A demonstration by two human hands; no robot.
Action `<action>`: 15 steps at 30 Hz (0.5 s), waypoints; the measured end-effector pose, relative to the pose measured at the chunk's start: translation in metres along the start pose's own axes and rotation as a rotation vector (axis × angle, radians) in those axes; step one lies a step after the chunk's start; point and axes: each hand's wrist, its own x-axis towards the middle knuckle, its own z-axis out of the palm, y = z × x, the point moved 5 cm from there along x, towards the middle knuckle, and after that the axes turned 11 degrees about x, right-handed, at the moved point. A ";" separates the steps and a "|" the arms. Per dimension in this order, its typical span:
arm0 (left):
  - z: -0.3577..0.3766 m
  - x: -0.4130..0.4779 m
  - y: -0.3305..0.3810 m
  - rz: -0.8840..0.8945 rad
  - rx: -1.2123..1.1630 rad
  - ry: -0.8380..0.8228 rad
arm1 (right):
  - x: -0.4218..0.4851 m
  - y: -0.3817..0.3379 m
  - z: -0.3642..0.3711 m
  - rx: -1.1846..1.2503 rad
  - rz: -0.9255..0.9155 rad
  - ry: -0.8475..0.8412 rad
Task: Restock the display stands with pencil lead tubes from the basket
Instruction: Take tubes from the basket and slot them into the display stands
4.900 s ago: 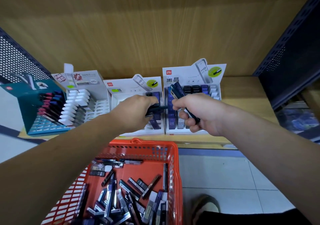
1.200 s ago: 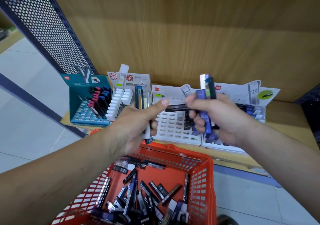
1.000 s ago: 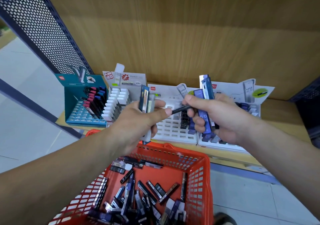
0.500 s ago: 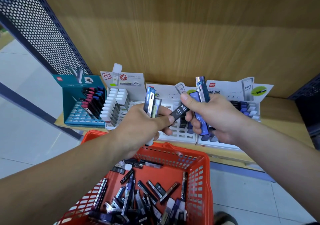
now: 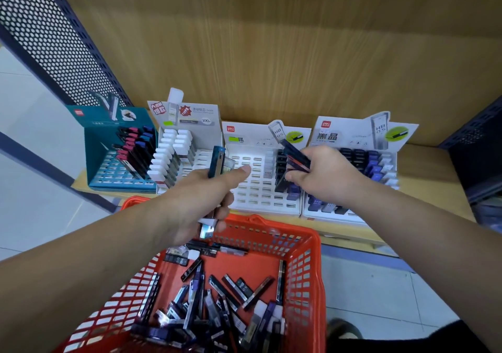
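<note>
While our left fingers (image 5: 226,208) curl round two upright lead tubes (image 5: 217,160), thumb laid straight beside them, the left hand (image 5: 195,203) hovers above the far rim of the orange basket (image 5: 285,229). Our right fingers (image 5: 296,179) clutch a bundle of dark tubes (image 5: 296,154), and the right hand (image 5: 323,176) hangs over the right columns of the middle white stand (image 5: 252,192). More loose tubes (image 5: 217,298) lie heaped in the basket, near us, with the other stands (image 5: 187,146) on the shelf (image 5: 429,168) beyond.

You see bright, even light, soft shadows, a washed-out floor (image 5: 35,141) at left, bent edges and blurred tubes (image 5: 191,309) in the basket (image 5: 312,246).
</note>
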 end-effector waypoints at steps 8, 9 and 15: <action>-0.006 -0.004 -0.001 0.058 -0.230 -0.076 | 0.010 0.004 0.023 -0.182 0.016 -0.043; -0.006 -0.007 0.000 0.089 -0.228 -0.096 | 0.011 0.003 0.025 -0.232 0.017 -0.056; -0.015 -0.017 0.001 0.190 -0.197 -0.108 | 0.010 -0.004 0.033 -0.459 0.002 -0.044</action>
